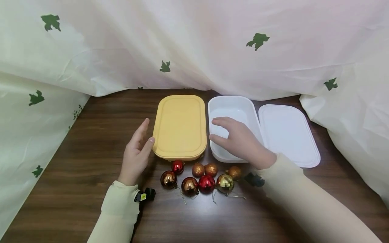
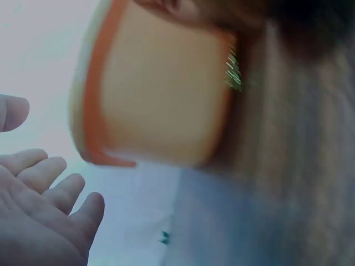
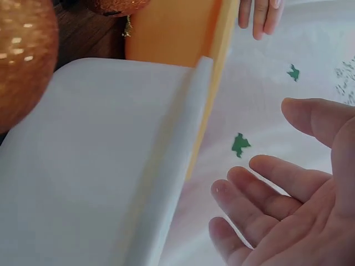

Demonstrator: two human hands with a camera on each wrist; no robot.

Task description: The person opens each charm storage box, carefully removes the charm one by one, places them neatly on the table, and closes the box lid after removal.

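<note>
A yellow box (image 1: 180,126) with its yellow lid on stands at the middle of the table in the head view. My left hand (image 1: 135,152) is at its left side, thumb close to the near left corner, fingers relaxed and holding nothing. To the right stands a white box (image 1: 218,148) without a lid, nothing visible inside. Over it hovers my right hand (image 1: 240,140), thumb and fingers apart with nothing between them; the right wrist view shows the same loose palm (image 3: 299,221). The white lid (image 1: 290,135) lies flat to the right of the white box.
Several Christmas baubles lie in front of the boxes: red (image 1: 206,184), bronze (image 1: 189,186), glittery orange (image 1: 198,169) and a gold mirrored one (image 1: 225,183), some with string loops. A white curtain (image 1: 194,44) with green bird shapes hangs around the dark wooden table (image 1: 100,135).
</note>
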